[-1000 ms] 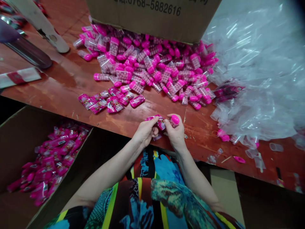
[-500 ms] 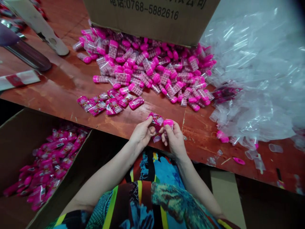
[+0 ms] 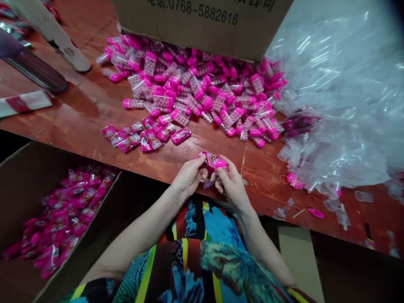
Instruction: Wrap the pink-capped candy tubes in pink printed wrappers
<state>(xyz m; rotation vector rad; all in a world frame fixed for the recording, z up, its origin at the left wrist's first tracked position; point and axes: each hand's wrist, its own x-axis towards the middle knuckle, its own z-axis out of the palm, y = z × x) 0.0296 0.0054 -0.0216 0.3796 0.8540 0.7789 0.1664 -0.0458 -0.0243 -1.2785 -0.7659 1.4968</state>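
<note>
Over the table's front edge, my left hand [image 3: 191,174] pinches a printed pink wrapper sleeve [image 3: 206,158] between thumb and fingers. My right hand [image 3: 232,181] is closed on a small candy bottle, whose bright pink cap [image 3: 220,164] shows at the sleeve's right end. The bottle's body is hidden by the sleeve and my fingers. Left of my hands lie several bottles in printed sleeves [image 3: 150,140]. Beyond them spreads a large heap of clear, pink-capped candy bottles [image 3: 195,90] filled with pale pink balls.
A cardboard carton [image 3: 202,29] stands behind the heap. Clear plastic bags [image 3: 341,97] cover the right side, with loose empty tubes and a pink cap [image 3: 316,213] near them. An open box [image 3: 107,189] of wrapped bottles sits lower left. A dark cylinder [image 3: 34,67] lies at left.
My right hand has brought the pink-capped bottle leftward against the sleeve, and the cap now sits at the sleeve's end. My left hand stays nearly in place.
</note>
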